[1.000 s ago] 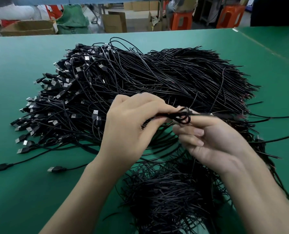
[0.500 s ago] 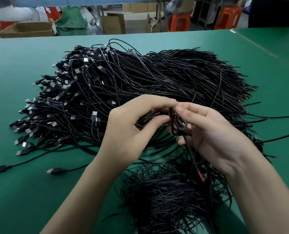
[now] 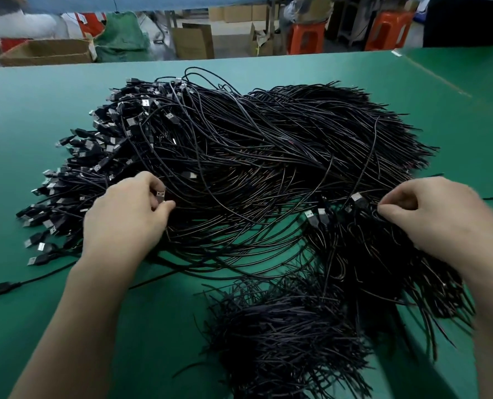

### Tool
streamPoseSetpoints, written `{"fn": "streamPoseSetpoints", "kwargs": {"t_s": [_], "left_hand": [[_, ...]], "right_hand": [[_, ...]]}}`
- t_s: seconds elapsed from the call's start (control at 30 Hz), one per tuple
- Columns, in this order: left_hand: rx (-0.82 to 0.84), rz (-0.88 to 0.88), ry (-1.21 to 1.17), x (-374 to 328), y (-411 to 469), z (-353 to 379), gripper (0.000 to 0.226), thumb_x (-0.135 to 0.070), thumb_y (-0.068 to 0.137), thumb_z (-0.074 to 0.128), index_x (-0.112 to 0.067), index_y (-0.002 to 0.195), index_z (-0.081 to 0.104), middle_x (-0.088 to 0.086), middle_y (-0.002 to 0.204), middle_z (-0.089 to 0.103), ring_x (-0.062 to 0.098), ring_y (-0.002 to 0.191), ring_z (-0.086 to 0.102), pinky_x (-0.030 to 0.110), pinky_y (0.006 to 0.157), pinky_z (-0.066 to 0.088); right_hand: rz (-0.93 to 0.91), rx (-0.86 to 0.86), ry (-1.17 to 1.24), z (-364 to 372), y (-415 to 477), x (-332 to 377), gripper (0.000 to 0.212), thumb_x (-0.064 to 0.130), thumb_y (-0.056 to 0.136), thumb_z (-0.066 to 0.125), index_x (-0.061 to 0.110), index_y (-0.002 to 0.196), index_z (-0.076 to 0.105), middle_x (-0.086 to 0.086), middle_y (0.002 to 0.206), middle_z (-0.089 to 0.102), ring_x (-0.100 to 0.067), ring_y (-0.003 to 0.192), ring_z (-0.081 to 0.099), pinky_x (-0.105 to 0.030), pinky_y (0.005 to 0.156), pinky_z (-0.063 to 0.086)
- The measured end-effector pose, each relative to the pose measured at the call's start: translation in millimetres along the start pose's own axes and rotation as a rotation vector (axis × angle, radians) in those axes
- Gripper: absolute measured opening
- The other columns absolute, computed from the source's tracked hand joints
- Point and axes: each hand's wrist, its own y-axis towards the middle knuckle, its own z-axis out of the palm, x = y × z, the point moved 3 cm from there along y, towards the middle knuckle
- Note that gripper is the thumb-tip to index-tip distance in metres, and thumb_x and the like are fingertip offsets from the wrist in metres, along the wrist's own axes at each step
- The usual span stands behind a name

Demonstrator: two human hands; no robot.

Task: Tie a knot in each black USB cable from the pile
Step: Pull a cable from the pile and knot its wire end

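My left hand [image 3: 127, 217] pinches a USB plug [image 3: 160, 194] in the cable pile [image 3: 254, 145] at mid-bench [image 3: 38, 110]. My right hand [image 3: 438, 217] curls its fingers over the heap [image 3: 383, 260] by the near right edge; I cannot tell whether they hold anything.

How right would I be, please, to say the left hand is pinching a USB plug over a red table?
Not quite: the head view shows the table is green, not red. The left hand does pinch a USB plug.

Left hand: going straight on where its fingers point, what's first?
The left hand pinches a USB plug; beyond it, rightward, probably the strands of the cable pile, though depth is unclear.
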Motion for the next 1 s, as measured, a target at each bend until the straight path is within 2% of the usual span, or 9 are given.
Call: {"fn": "streamPoseSetpoints", "kwargs": {"t_s": [0.1,0.23,0.43,0.53,0.67,0.77,0.83,0.9,1.0], "left_hand": [[0.058,-0.053,0.015,8.7,4.2,1.7,0.027,-0.043,0.093,0.074,-0.032,0.113,0.061,-0.014,0.09,0.066,0.025,0.098,0.064,0.045,0.085,0.055],[0.049,-0.078,-0.024,10.6,4.7,3.9,0.031,-0.044,0.089,0.078,-0.034,0.116,0.065,-0.016,0.087,0.07,0.026,0.101,0.067,0.047,0.09,0.056],[0.019,-0.099,-0.011,14.7,6.2,0.3,0.023,-0.046,0.09,0.074,-0.036,0.111,0.072,-0.018,0.082,0.072,0.024,0.099,0.068,0.042,0.087,0.056],[-0.031,-0.089,-0.032,17.4,7.8,0.0,0.02,-0.044,0.088,0.075,-0.036,0.106,0.072,-0.019,0.075,0.071,0.021,0.092,0.068,0.04,0.082,0.056],[0.05,-0.097,-0.201,17.6,12.2,10.3,0.039,-0.036,0.084,0.083,-0.031,0.121,0.07,-0.017,0.075,0.072,0.015,0.088,0.071,0.041,0.09,0.057],[0.144,-0.114,-0.342,19.6,16.4,17.4,0.031,-0.033,0.084,0.087,-0.027,0.111,0.075,-0.016,0.064,0.069,-0.003,0.061,0.063,0.026,0.069,0.05],[0.144,-0.107,-0.405,21.8,17.2,18.3,0.02,-0.034,0.083,0.087,-0.028,0.099,0.076,-0.02,0.058,0.066,-0.008,0.048,0.056,0.021,0.06,0.043],[0.069,-0.092,-0.463,23.8,18.1,15.2,0.016,-0.032,0.083,0.088,-0.029,0.092,0.076,-0.024,0.058,0.064,-0.008,0.047,0.054,0.016,0.057,0.044],[-0.173,-0.05,-0.575,25.7,18.4,3.2,0.014,-0.032,0.085,0.086,-0.033,0.087,0.072,-0.019,0.062,0.063,-0.007,0.052,0.053,0.002,0.055,0.04]], "right_hand": [[0.009,0.05,-0.049,-2.1,-3.3,1.1,0.017,0.051,0.092,0.067,0.036,0.092,0.074,0.01,0.077,0.067,-0.016,0.075,0.061,-0.039,0.073,0.055],[-0.014,0.181,-0.16,-5.2,-12.6,8.2,0.057,0.063,0.086,0.064,0.032,0.133,0.063,0.0,0.125,0.068,-0.027,0.117,0.06,-0.046,0.092,0.053],[-0.221,0.091,-0.157,-25.7,-43.4,43.7,0.091,0.082,0.067,0.034,0.031,0.139,0.056,0.013,0.143,0.055,-0.016,0.135,0.048,-0.045,0.102,0.047],[-0.355,0.157,-0.089,-20.0,-57.0,69.7,0.084,0.079,0.074,0.032,0.035,0.142,0.052,0.02,0.143,0.05,-0.005,0.134,0.043,-0.036,0.108,0.04],[-0.496,0.275,-0.039,-1.3,-67.7,93.0,0.076,0.074,0.079,0.031,0.042,0.148,0.04,0.029,0.147,0.039,0.005,0.137,0.031,-0.03,0.118,0.03],[-0.549,0.335,0.019,13.4,-68.9,98.2,0.071,0.073,0.083,0.035,0.044,0.148,0.038,0.033,0.146,0.037,0.011,0.136,0.026,-0.021,0.113,0.026],[-0.566,0.347,0.059,23.0,-66.3,97.9,0.066,0.071,0.087,0.04,0.043,0.148,0.04,0.032,0.146,0.039,0.011,0.137,0.028,-0.025,0.117,0.029],[-0.57,0.337,0.105,32.5,-61.7,96.8,0.062,0.068,0.09,0.044,0.041,0.146,0.044,0.03,0.144,0.044,0.01,0.135,0.033,-0.025,0.114,0.033],[-0.532,0.331,0.257,45.1,-55.0,97.1,0.056,0.067,0.088,0.046,0.04,0.135,0.058,0.03,0.128,0.059,0.016,0.118,0.048,-0.009,0.095,0.037]]}}
